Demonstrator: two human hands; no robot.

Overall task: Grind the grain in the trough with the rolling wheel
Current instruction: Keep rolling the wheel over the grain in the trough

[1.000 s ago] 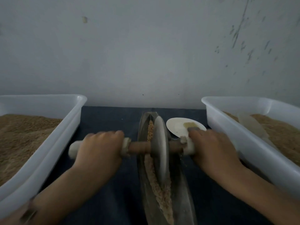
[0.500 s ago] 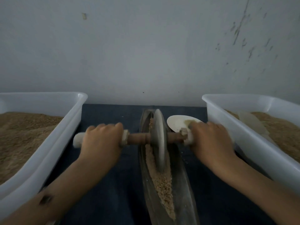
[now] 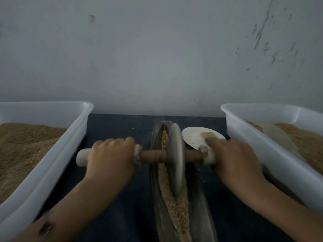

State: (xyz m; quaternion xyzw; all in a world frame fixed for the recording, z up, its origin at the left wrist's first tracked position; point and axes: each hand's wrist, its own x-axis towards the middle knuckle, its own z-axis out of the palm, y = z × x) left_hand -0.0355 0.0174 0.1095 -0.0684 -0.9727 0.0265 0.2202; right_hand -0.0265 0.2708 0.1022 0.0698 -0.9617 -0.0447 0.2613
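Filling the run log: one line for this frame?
phase: grinding | left hand: grips wooden axle handle | right hand: grips other end | grey stone rolling wheel: upright in metal trough, on tan grain

place: small grain-processing workroom | evidence: scuffed bare wall (image 3: pixel 157 49); grain-filled white tubs (image 3: pixel 73 137) at dark tabletop's (image 3: pixel 118 126) side edges; grinding trough (image 3: pixel 197 198)

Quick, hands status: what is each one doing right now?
Left hand: grips the wheel axle's left handle.
Right hand: grips the right handle.
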